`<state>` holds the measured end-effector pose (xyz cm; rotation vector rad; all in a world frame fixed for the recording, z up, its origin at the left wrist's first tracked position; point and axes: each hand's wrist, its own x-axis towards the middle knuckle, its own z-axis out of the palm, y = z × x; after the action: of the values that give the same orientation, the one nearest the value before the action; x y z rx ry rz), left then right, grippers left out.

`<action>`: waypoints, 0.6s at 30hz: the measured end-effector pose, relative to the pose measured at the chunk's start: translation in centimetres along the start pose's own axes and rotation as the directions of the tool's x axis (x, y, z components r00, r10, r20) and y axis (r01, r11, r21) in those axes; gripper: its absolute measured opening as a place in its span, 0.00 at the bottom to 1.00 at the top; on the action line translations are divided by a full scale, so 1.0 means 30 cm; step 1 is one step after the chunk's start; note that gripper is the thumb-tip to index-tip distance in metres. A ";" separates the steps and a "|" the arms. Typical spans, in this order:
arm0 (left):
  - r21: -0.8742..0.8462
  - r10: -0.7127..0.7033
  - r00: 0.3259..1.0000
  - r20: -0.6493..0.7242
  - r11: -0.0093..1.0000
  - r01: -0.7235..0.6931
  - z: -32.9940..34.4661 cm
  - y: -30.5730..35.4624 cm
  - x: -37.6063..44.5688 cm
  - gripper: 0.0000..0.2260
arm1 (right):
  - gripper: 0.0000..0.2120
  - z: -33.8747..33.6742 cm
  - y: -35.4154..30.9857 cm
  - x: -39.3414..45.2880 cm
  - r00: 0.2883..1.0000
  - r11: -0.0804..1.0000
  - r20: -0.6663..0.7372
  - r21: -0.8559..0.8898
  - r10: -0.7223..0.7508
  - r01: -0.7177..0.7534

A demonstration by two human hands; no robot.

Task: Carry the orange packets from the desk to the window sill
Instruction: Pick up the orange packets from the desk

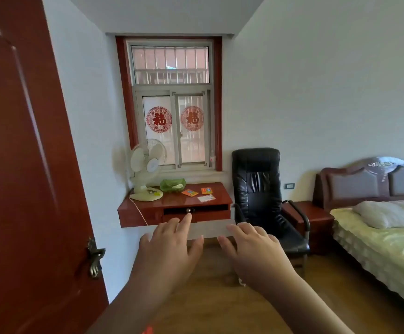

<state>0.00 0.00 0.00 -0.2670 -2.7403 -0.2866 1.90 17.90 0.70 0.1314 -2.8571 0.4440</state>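
A door point(22, 165) stood at nine o'clock. The left hand point(169, 244) and right hand point(251, 247) reached forward, fingers spread, empty. Two orange packets point(190, 192) lay on the desk point(172, 203) at twelve o'clock, below the window sill point(196, 173). A chair point(259, 189) stood at two o'clock.

Two bare forearms in shot, no sleeves, no watch; left hand point(169, 242) and right hand point(249, 244) ringless (short, plain nails on both).

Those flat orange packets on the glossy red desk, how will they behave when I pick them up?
The flat orange packets look thin, so probably light and bendy. They lie flush on the glossy red desk, so may slide before lifting; pinching an edge likely helps. Both the left hand and right hand are empty.
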 end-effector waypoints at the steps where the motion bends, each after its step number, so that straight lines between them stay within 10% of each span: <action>1: -0.012 -0.019 1.000 0.020 1.000 0.019 0.015 0.012 0.016 0.33 | 0.26 0.006 0.022 0.024 1.000 1.000 0.006 0.024 -0.004 0.003; 4: 0.022 -0.040 0.999 0.012 0.999 0.039 0.066 0.024 0.068 0.43 | 0.26 0.043 0.071 0.105 1.000 1.000 0.008 0.014 -0.027 0.027; 18: 0.031 -0.039 0.998 0.046 0.999 0.038 0.287 -0.331 0.527 0.30 | 0.27 0.287 -0.006 0.596 0.997 0.999 0.068 -0.013 -0.037 0.038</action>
<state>-19.58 -5.21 -3.44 -0.2158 -2.7962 -0.2526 -17.32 14.16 -2.64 0.2003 -2.9182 0.4192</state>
